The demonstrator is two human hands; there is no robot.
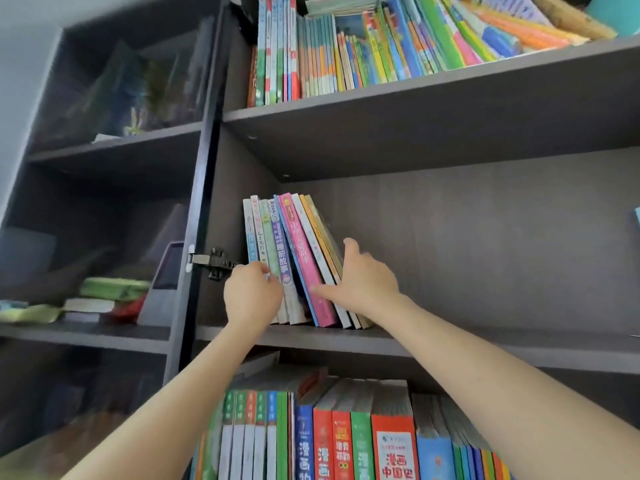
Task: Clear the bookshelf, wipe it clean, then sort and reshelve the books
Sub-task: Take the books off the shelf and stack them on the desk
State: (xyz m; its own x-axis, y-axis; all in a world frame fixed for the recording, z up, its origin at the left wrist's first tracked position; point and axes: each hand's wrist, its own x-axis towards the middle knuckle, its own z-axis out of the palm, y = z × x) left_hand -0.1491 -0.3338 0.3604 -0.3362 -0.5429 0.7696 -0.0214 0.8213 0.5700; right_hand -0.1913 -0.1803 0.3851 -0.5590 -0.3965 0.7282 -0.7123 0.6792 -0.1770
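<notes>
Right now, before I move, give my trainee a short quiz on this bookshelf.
1. Which grip presses open, spread fingers against the leaning books? A) left grip B) right grip
2. True or false: the middle shelf is packed with books from end to end.
3. What colour is the book that the right grip's forefinger touches?
Key: 1 B. 2 False; a small cluster stands at its left end and most of the rest in view is bare. 3 Pink.
</notes>
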